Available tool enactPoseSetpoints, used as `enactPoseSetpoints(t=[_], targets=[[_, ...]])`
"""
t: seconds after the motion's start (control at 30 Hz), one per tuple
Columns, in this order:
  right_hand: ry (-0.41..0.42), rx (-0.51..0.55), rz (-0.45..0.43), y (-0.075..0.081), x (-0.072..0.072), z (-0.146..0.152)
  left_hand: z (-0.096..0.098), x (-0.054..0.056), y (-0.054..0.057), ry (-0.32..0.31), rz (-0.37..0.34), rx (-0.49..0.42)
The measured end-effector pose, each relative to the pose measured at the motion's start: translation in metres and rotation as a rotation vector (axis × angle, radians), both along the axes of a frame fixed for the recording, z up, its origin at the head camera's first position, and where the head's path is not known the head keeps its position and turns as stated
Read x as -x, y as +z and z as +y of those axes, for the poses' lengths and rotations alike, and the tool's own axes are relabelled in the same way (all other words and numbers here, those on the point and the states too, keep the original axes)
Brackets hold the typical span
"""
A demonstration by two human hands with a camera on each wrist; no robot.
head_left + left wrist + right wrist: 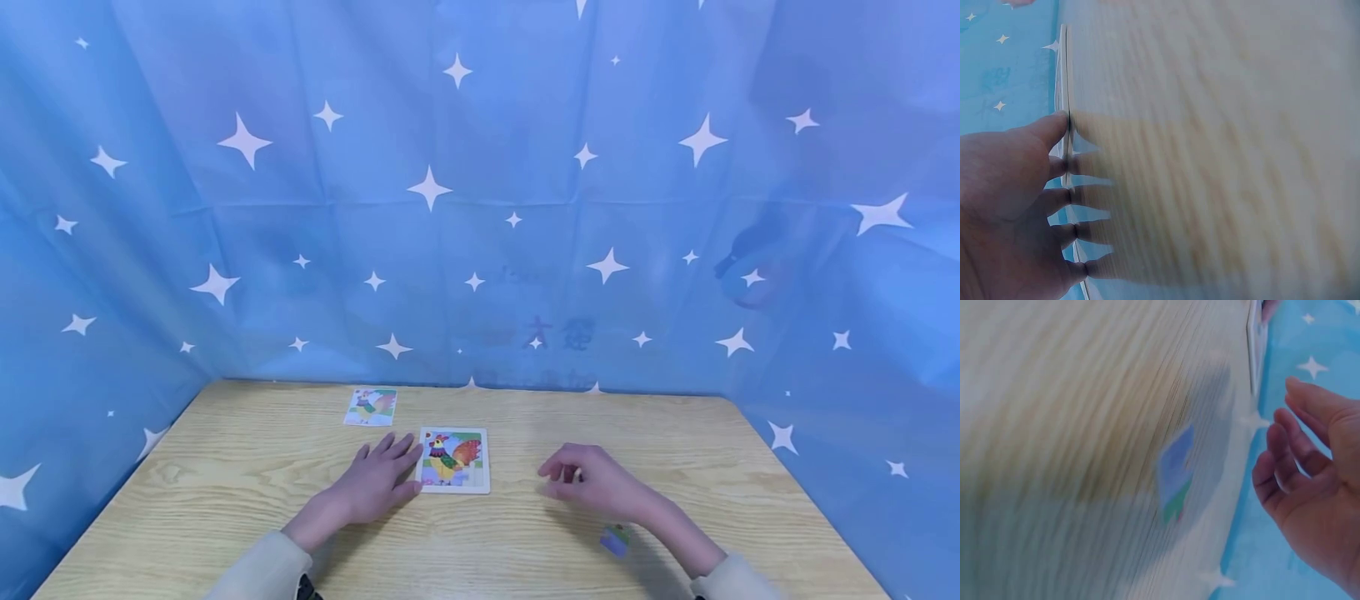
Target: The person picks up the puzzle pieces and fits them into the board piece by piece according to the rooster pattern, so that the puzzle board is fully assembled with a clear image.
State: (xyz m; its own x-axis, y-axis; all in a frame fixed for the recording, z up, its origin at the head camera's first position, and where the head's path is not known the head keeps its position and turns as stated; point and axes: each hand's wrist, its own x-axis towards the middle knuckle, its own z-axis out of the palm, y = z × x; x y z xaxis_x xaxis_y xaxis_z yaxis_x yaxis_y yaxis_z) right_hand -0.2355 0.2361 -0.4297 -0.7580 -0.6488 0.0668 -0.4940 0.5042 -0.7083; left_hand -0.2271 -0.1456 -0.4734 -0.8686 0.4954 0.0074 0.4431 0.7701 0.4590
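A square rooster jigsaw puzzle (452, 454) in a white frame lies on the wooden table; its lower right corner shows bare and pale. My left hand (378, 483) lies flat with fingers spread, thumb and fingertips at the frame's left edge. To the right of the puzzle my right hand (596, 482) hovers over the table, fingers loosely bent and nothing between them in the right wrist view. A loose purple and green puzzle piece (615, 540) lies on the tabletop below the right wrist, its colours plain in the right wrist view too (1175, 472).
Behind the left hand lies a flat card (371, 407) with the same rooster picture in paler colours. The light wood table (510, 550) reaches back to a blue curtain (517, 167) with white stars, which also hangs along both sides.
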Motion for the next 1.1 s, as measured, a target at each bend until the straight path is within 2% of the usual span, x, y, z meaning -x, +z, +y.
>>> enactPoseSetpoints(t=[0.4,0.67,0.8,0.97,1.1], targets=[[-0.012,-0.033,-0.169,-0.002,-0.021,0.046,0.000,-0.004,0.008,-0.011,-0.019,-0.009],[-0.037,-0.019,-0.158,-0.011,-0.033,0.072,-0.001,-0.003,0.003,-0.011,-0.009,-0.010],[-0.051,-0.018,-0.157,-0.016,-0.035,0.081,0.000,-0.004,0.006,-0.001,-0.027,-0.011],[-0.073,-0.012,-0.121,-0.021,-0.039,0.083,-0.001,0.001,-0.002,0.002,-0.009,-0.014],[-0.097,-0.002,-0.121,-0.023,-0.042,0.082,0.000,0.001,-0.001,0.003,-0.007,-0.009]])
